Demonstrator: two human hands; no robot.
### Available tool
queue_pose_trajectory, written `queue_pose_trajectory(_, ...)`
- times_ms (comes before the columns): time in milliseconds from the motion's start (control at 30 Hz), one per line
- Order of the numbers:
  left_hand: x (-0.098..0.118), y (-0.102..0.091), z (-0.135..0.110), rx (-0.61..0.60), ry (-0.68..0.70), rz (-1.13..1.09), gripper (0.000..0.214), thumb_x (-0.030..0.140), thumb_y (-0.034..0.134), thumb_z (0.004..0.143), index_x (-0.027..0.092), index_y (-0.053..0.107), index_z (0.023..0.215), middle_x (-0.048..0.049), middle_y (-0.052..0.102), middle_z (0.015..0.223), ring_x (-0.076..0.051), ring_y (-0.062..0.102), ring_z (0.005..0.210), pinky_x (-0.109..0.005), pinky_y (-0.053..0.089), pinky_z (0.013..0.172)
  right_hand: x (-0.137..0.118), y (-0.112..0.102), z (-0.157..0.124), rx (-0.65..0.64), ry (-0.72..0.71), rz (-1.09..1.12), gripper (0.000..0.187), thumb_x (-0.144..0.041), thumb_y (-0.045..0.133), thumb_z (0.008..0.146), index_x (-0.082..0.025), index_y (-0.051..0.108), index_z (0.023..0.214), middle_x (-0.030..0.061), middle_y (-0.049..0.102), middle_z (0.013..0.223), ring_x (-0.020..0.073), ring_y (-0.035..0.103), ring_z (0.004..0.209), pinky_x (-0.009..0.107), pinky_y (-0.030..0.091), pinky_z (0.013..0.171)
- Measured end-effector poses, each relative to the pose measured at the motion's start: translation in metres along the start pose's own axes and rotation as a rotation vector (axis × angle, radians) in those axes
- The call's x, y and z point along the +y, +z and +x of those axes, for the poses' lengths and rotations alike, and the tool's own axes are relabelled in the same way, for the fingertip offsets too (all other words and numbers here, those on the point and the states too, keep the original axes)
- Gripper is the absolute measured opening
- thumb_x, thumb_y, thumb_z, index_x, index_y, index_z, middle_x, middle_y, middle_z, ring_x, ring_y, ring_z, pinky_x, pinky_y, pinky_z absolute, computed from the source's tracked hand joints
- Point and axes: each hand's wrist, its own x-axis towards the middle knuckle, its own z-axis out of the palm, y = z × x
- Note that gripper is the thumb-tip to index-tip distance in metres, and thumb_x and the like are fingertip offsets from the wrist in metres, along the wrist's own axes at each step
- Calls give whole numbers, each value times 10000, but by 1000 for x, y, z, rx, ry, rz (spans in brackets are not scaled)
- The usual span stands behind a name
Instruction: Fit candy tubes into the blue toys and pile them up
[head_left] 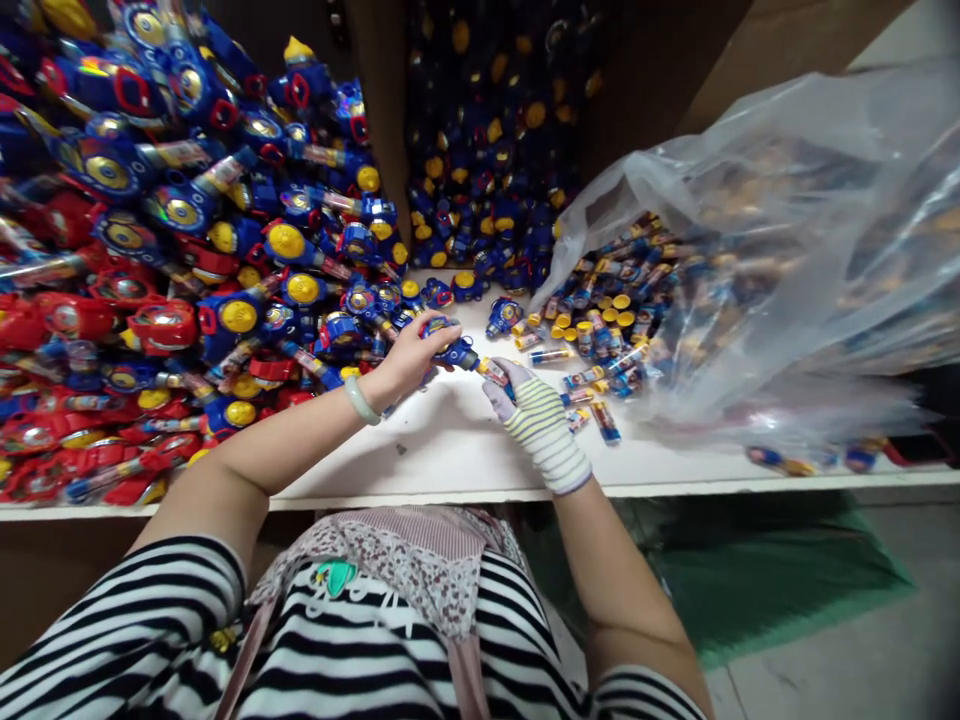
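Note:
My left hand, with a pale bangle at the wrist, is closed round a blue plastic toy with a dark nozzle-like end facing right. In a striped glove, my right hand grips a small printed tube with a yellow end. The tube's yellow end meets the toy's dark end; whether it is fixed there I cannot tell. Both are held just above the white table. Right of my gloved hand lie several loose tubes. Another blue toy rests just beyond my hands.
Blue toys with tubes attached and red toys are heaped on the left. Behind stands a dark box of blue toys. A clear plastic bag spills tubes on the right. The table's front edge runs before my body.

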Motion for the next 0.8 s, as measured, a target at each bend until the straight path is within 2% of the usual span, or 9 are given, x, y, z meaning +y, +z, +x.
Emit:
queue_pose_trajectory(100,-1,0,-3,14,9,9,442,417,804,670,187,524,924,19,581,771,-98,592,592,-180,495,448,-2,-4,3,-52,-61,-145,457,-455,415,957,-157,619,1239,157,707,1110,272,645,941,349,478,804)
queue_pose_trajectory(233,-6,5,-6,23,77,55,422,390,803,668,186,523,908,15,589,760,-105,591,574,-183,471,429,-9,-5,5,-121,-14,-276,434,-472,414,947,-156,665,1105,149,718,938,239,625,775,300,413,679)
queue_pose_trajectory(300,-7,6,-8,-4,56,54,421,398,798,666,191,521,906,17,589,764,-112,594,580,-195,470,443,-13,-4,5,-98,17,-145,429,-513,413,936,-176,673,998,124,706,876,220,602,734,297,399,668)
queue_pose_trajectory(367,-3,4,-10,-19,51,61,412,414,788,668,193,530,901,15,596,781,-117,600,618,-211,490,502,-16,-1,2,-105,58,160,463,-570,395,931,-192,657,878,96,677,797,202,580,698,297,403,655)
queue_pose_trajectory(500,14,-1,-15,-86,222,326,341,354,808,654,186,603,869,7,616,815,-120,585,734,-208,495,661,-19,6,-6,-283,140,633,585,-645,275,952,-195,642,881,6,545,577,148,480,506,271,382,528)
queue_pose_trajectory(567,21,-1,-17,-110,266,438,297,331,802,666,185,620,850,7,614,797,-123,569,735,-204,484,664,-21,10,-8,-223,143,578,591,-658,282,945,-194,647,953,13,568,614,156,501,531,272,399,538)
queue_pose_trajectory(667,24,3,-17,-54,256,460,241,336,765,710,182,608,811,8,596,752,-120,550,691,-200,465,613,-21,17,-9,-31,135,254,521,-625,382,920,-188,645,1031,106,678,872,232,612,779,314,459,682)
queue_pose_trajectory(733,22,4,-16,-66,206,444,237,349,751,728,179,603,803,6,588,740,-115,544,660,-197,453,579,-21,20,-10,-19,138,106,475,-574,407,917,-181,637,1052,140,688,958,273,626,868,340,464,732)
queue_pose_trajectory(800,19,2,-15,-156,165,433,249,358,755,728,177,615,825,2,592,754,-113,546,652,-198,450,571,-22,21,-14,-58,142,139,449,-559,400,919,-184,634,998,134,686,906,271,627,825,347,462,711)
